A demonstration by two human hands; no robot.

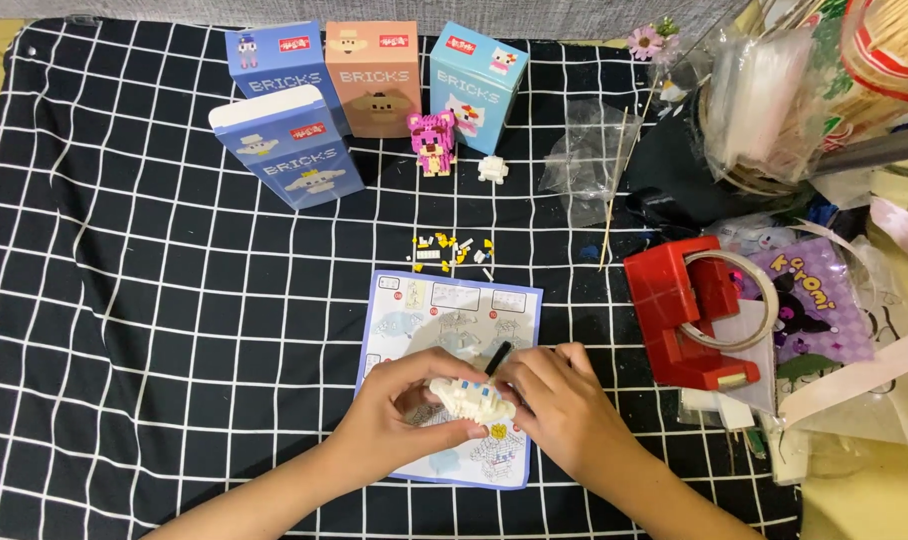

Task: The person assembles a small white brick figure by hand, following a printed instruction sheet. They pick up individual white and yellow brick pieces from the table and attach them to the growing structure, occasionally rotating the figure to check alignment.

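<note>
Looking down from my head camera, I am holding a small white brick figure [472, 399] between both hands over the instruction sheet [452, 312], which is lying flat on the black cloth with white grid lines [134, 330]. My left hand [406, 408] is curling its fingers narrowly around the figure's left side and underside, while my right hand [562, 400] is closing on its right side and also pinching a thin black tool [498, 357] that is angling up from the figure. Just beyond the sheet, a scatter of tiny yellow and white loose bricks [451, 251] is lying on the cloth. Farther back, four boxes are standing: two blue boxes [292, 130], a salmon box [373, 77] and a light blue box [477, 85], with a pink brick bear [434, 141] and a small white brick piece [493, 169] in front of them. A red tape dispenser [686, 315] is sitting well to my right.
</note>
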